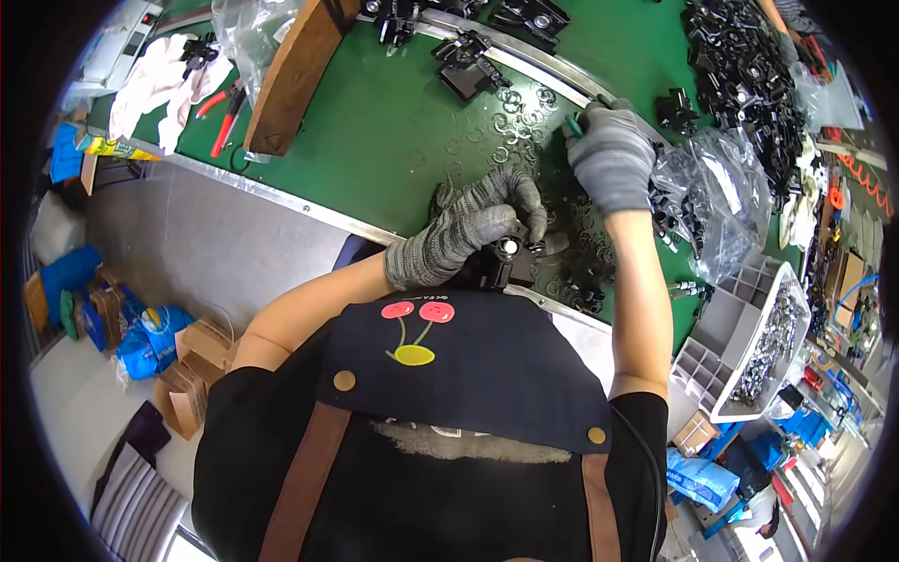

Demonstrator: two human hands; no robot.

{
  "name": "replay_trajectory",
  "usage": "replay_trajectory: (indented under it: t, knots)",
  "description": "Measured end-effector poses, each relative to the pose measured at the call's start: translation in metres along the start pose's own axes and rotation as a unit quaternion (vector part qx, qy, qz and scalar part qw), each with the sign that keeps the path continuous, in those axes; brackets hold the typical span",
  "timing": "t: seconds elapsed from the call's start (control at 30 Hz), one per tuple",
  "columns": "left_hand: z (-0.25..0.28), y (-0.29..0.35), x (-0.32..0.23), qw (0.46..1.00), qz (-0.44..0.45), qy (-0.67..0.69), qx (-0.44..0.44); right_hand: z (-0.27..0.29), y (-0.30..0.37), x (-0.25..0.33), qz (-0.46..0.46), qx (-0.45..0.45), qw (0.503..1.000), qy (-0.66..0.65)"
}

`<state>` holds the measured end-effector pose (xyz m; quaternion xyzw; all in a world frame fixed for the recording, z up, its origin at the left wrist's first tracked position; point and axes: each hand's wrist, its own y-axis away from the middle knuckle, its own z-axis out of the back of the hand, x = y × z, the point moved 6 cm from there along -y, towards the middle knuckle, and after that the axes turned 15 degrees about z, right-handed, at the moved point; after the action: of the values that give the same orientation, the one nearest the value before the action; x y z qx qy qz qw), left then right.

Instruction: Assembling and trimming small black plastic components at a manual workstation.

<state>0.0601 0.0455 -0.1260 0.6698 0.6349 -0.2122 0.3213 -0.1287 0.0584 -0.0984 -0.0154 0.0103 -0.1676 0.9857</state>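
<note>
My left hand (pixel 473 225), in a grey knit glove, is closed around a black metal part (pixel 496 267) close to my apron at the table's front edge. A bright round end (pixel 509 247) shows on that part. My right hand (pixel 611 159), gloved too, is closed farther out, beside the metal rail (pixel 552 80). A small green end (pixel 573 125) sticks out from its fingers; the rest of that thing is hidden. Many thin metal rings (pixel 513 122) lie scattered on the green tabletop between and beyond my hands.
Black metal parts (pixel 744 84) are heaped at the far right, by a clear plastic bag (pixel 716 197). A grey compartment bin (pixel 726 351) with small metal pieces stands right. Farther left are a wooden block (pixel 290 84), red-handled pliers (pixel 225 122) and white gloves (pixel 154 89).
</note>
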Motion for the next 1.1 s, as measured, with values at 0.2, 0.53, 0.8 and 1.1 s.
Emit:
replay_trajectory:
  t: [0.2,0.53,0.8,1.1]
  knots:
    - [0.005,0.010,-0.010,0.998,0.006,-0.052,-0.039,0.099,0.080,0.071,0.199,-0.206,0.880,-0.378]
    - [0.000,0.012,-0.008,0.994,0.007,-0.109,0.008,0.108,0.102,0.067,0.214,-0.319,0.816,-0.432]
    - [-0.005,0.012,-0.002,0.997,0.021,-0.025,0.072,0.119,0.120,0.086,0.134,-0.434,0.565,-0.689]
    - [-0.004,0.012,-0.006,0.993,0.016,-0.091,0.068,0.095,0.111,0.096,0.162,-0.164,0.751,-0.618]
